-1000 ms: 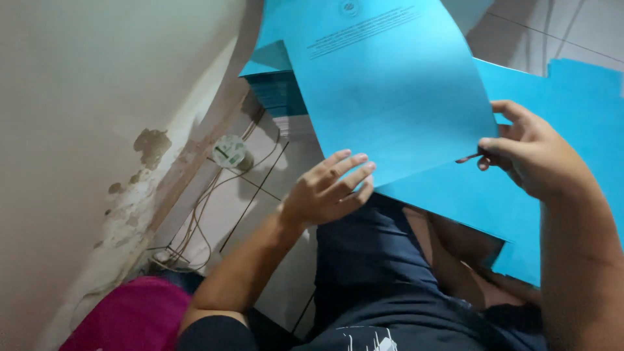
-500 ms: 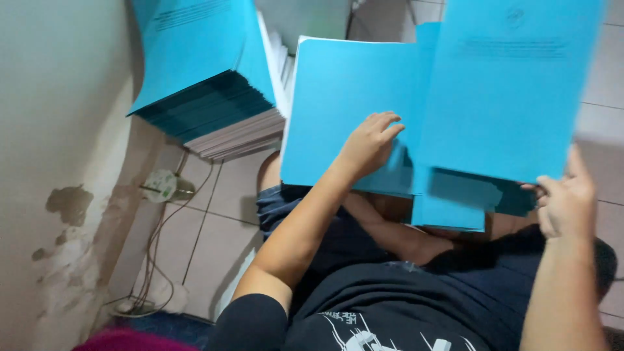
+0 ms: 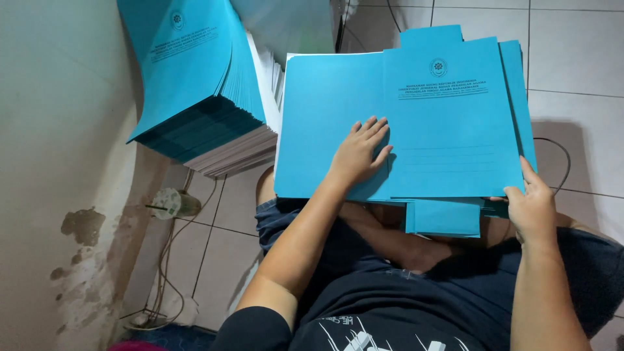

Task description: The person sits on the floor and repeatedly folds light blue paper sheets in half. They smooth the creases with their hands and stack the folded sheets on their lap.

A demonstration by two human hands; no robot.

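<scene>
A blue paper folder (image 3: 448, 117) is held flat over the lap of a seated person, above a tiled floor (image 3: 572, 58). The folder is made of thin matte card, rectangular with crisp straight edges and a small tab standing up from its top edge; a round emblem and a few lines of dark print are seen near the top of its front sheet. Beneath it, to the left, a second blue sheet (image 3: 318, 123) of the same card is spread out, with a thin white edge showing along its top and left side. More blue card edges are seen fanned out behind the right edge of the folder, and a smaller blue flap (image 3: 445, 218) hangs below its bottom edge.

The left hand (image 3: 361, 153) is laid palm down on the card at the folder's left edge, fingers stretched out and slightly spread; nothing is clasped by its grip. The right hand (image 3: 533, 208) is placed at the folder's bottom right corner, its grip closed on that corner with the thumb lying up along the right edge.

At the upper left, a thick stack of blue folders (image 3: 195, 84) is seen resting on white sheets, leaning beside a rough, stained wall (image 3: 58, 195). A round white plug (image 3: 170, 203) with thin cords is seen on the floor below the stack.
</scene>
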